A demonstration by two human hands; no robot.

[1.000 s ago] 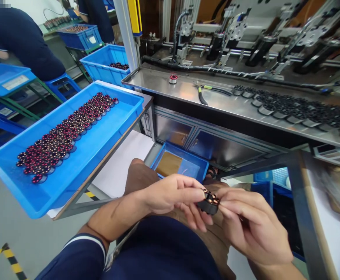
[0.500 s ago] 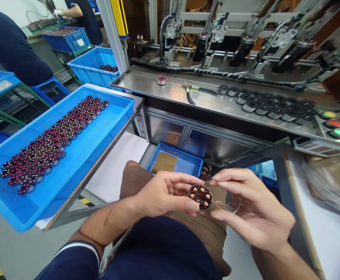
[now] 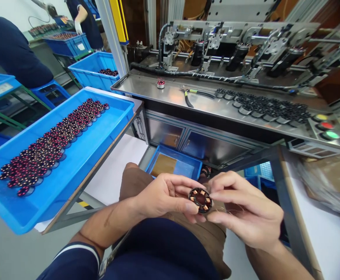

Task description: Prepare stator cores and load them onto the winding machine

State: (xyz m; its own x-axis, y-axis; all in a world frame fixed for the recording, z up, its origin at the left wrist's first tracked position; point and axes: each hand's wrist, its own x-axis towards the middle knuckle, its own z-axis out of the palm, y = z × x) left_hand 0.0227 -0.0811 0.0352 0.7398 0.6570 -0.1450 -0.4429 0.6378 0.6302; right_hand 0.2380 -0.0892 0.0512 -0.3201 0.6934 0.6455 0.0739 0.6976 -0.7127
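Above my lap I hold a round motor stator [image 3: 200,200], its ring of copper coils facing up toward me. My left hand [image 3: 170,196] grips its left side between thumb and fingers. On the opposite side, the thumb and fingers of my right hand [image 3: 242,210] close about the stator's right rim. Thin loose wire ends [image 3: 224,211] run from the stator beneath the right fingers, partly hidden by them.
A blue tray [image 3: 108,130] at left bears rows of wound stators [image 3: 53,142]. Ahead, the machine's metal ledge [image 3: 146,86] carries one red-topped stator [image 3: 161,84], cutting pliers [image 3: 188,98] and many dark stators [image 3: 269,105]. Lit buttons [image 3: 332,135] sit right. Two people work at far left.
My right hand has moved left and closed in on the stator's rim; before, its fingers were apart around the wires. The machine's upper bar and arms have swung lower.
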